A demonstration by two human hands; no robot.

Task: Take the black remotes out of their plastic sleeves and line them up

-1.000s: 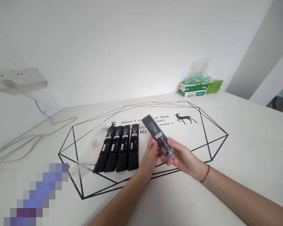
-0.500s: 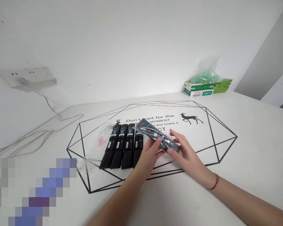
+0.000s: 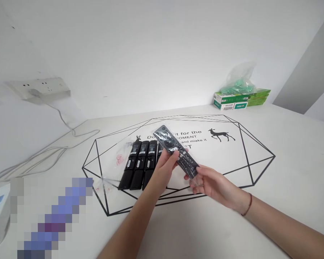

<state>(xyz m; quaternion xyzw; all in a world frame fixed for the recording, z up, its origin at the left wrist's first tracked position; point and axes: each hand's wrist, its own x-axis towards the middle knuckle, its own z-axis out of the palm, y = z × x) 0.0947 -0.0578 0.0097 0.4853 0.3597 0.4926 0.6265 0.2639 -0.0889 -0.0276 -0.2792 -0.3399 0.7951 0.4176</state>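
Observation:
A dark remote control in a clear plastic sleeve is held tilted above the table, buttons facing up. My left hand is closed around its middle from the left, thumb on the buttons. My right hand grips the lower end, thumb on top, fingers under it by the loose end of the sleeve. Beside my left hand several black remote controls lie in a row, backs up, their battery bays uncovered. My left forearm and the held remote cover part of the row.
A flat clear plastic bag with red print lies left of the row. Green and white boxes topped by a plastic bag stand at the back right. Cables run from a wall socket on the left. Pixelated area at lower left.
The held remote has turned steeper and its top end has risen slightly. My right hand has shifted from spread fingers beside it to a grip on its lower end. The view has shifted slightly.

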